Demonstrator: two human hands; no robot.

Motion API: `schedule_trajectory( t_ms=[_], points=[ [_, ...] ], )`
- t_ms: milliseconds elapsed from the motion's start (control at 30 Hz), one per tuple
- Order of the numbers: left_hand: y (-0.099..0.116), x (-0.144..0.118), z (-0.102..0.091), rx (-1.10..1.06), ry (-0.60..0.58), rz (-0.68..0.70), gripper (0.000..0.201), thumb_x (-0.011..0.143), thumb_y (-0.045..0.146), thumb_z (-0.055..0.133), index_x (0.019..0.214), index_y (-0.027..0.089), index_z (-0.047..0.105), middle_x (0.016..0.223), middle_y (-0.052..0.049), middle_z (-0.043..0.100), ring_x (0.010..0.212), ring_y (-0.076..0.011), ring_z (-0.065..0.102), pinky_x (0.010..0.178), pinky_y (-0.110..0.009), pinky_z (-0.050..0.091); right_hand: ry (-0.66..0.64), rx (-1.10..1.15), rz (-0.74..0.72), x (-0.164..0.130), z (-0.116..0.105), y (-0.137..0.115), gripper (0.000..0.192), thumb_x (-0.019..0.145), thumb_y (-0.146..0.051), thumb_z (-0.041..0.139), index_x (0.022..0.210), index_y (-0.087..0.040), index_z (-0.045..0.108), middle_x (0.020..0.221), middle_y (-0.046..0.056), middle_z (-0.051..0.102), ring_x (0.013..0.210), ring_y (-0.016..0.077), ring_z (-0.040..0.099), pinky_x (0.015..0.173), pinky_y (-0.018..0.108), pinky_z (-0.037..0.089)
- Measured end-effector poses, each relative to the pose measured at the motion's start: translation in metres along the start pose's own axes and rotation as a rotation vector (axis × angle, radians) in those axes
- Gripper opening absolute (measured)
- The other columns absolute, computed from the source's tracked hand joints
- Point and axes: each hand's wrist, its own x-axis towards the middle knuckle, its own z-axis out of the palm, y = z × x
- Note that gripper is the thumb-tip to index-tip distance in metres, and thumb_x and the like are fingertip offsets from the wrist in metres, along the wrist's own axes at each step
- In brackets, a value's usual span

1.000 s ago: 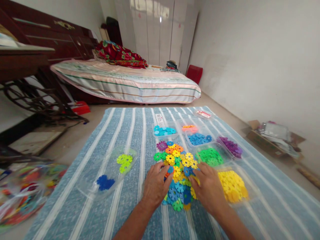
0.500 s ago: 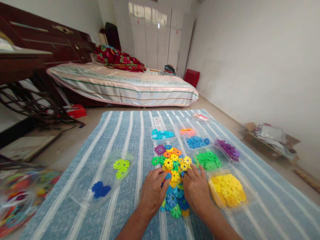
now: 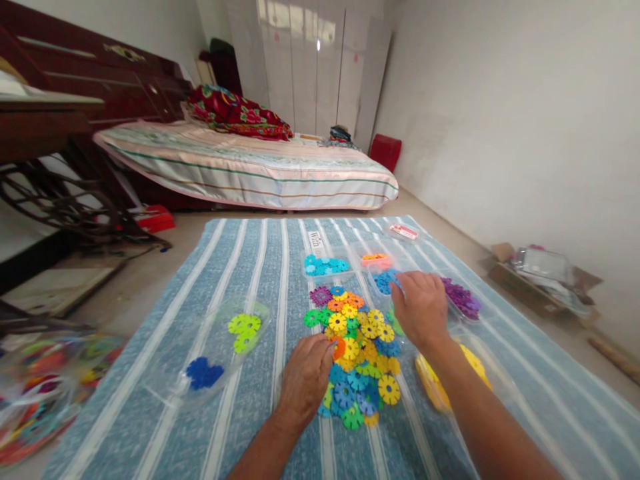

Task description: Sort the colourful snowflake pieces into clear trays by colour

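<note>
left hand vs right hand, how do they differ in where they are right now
The left hand rests low on the mixed pile of flower discs, touching an orange disc; the right hand is stretched farther out, over the tray of blue discs. Both are seen palm down, backs toward the camera.

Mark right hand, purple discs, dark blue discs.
right hand (image 3: 423,308), head view, back of the hand.
purple discs (image 3: 463,300), head view, middle of the heap.
dark blue discs (image 3: 203,373), head view, centre of the cluster.
</note>
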Motion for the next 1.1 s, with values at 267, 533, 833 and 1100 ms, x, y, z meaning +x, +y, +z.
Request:
schedule_trajectory(
  t_ms=[267,533,833,1100],
  points=[
    [0.001,0.001,-0.002,-0.044,0.011,-0.029,0.027,0.091,0.027,0.038,0.085,0.02,0.064,0.091,-0.006,0.068,0.089,-0.0179,0.061,0.084,-0.034,0.052,-0.453,0.021,-0.134,-0.044,0.012,-0.016,0.02,0.087,-0.015,0.048,0.077,-0.019,0.065,0.085,0.006,0.064,0.088,0.0196,0.054,0.079,0.03,0.034],
    [0.003,0.002,-0.004,-0.043,0.004,-0.05,0.026,0.091,0.027,0.039,0.079,0.02,0.062,0.089,-0.006,0.068,0.089,-0.0173,0.061,0.085,-0.033,0.051,-0.463,-0.039,-0.252,-0.055,0.013,-0.001,0.02,0.086,-0.013,0.047,0.084,-0.016,0.066,0.095,0.011,0.064,0.104,0.0252,0.05,0.093,0.037,0.032],
    [0.001,0.001,-0.003,-0.044,0.0,-0.046,0.028,0.091,0.027,0.038,0.078,0.019,0.061,0.089,-0.006,0.067,0.088,-0.0178,0.06,0.083,-0.034,0.051,-0.54,-0.136,-0.247,-0.051,0.033,-0.037,0.024,0.085,-0.009,0.046,0.087,-0.014,0.069,0.087,0.012,0.068,0.091,0.0247,0.057,0.103,0.048,0.023],
    [0.001,0.001,-0.001,-0.057,0.017,-0.052,0.023,0.09,0.026,0.041,0.084,0.018,0.062,0.089,-0.006,0.067,0.089,-0.0183,0.061,0.083,-0.033,0.051,-0.45,-0.099,-0.178,-0.064,0.037,-0.028,0.022,0.087,-0.012,0.046,0.091,-0.015,0.067,0.09,0.01,0.066,0.095,0.0246,0.054,0.104,0.049,0.024]
  ],
)
